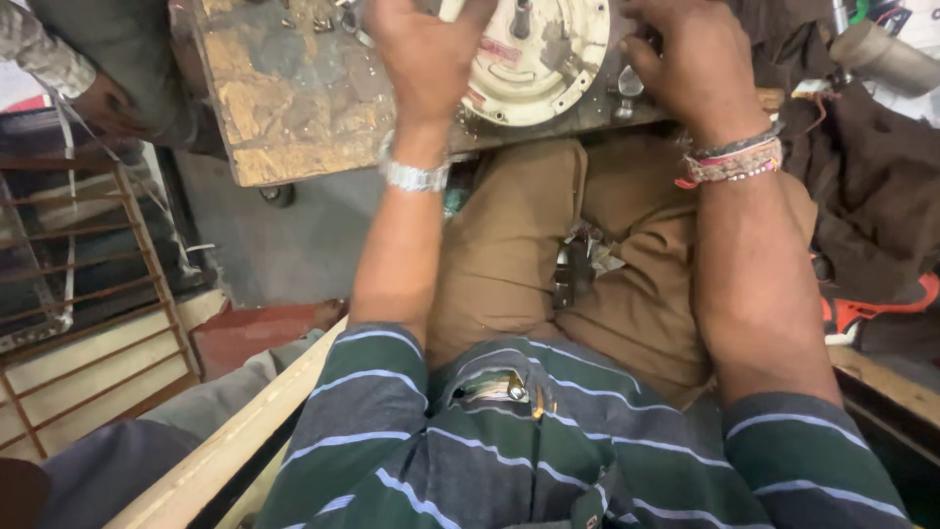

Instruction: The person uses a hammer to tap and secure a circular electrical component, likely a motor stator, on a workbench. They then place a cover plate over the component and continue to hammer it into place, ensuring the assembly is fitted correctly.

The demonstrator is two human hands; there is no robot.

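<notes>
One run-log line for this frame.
left hand: on round cream metal plate | right hand: at plate's right edge | support: worn wooden board

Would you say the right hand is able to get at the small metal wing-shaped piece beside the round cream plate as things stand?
Probably yes: the right hand rests on the plate's right edge, and the wing-shaped piece lies just below its fingers on the worn board, with nothing between.

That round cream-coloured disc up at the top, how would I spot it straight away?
Start at the worn wooden board across the top of the view. On its right end lies the round cream metal disc, between the left hand and the right hand. It is the only pale, circular thing there, with slots and a central hub.
</notes>
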